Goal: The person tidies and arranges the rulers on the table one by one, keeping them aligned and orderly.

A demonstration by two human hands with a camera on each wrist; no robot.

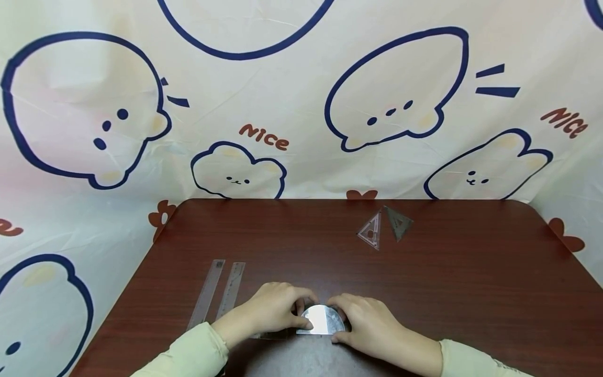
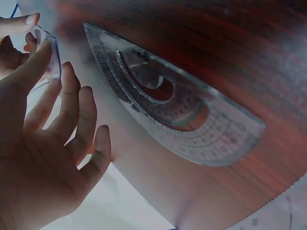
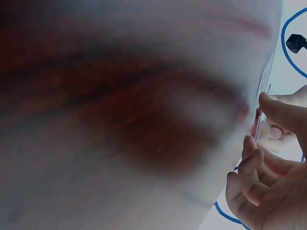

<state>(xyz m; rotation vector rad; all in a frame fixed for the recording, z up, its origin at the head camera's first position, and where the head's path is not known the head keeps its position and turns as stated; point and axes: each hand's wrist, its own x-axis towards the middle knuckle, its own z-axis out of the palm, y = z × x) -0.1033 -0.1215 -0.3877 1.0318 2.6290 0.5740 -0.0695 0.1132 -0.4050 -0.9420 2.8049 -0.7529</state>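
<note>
Left hand: pinches protractor at near table edge.
Right hand: pinches same protractor.
Second protractor: flat, beside left hand.

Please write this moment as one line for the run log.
left hand: pinches clear plastic half-round protractor | right hand: pinches same protractor | two clear rulers: left, untouched | brown wooden table

Bare hands; both arms wear pale yellow-green long sleeves.
</note>
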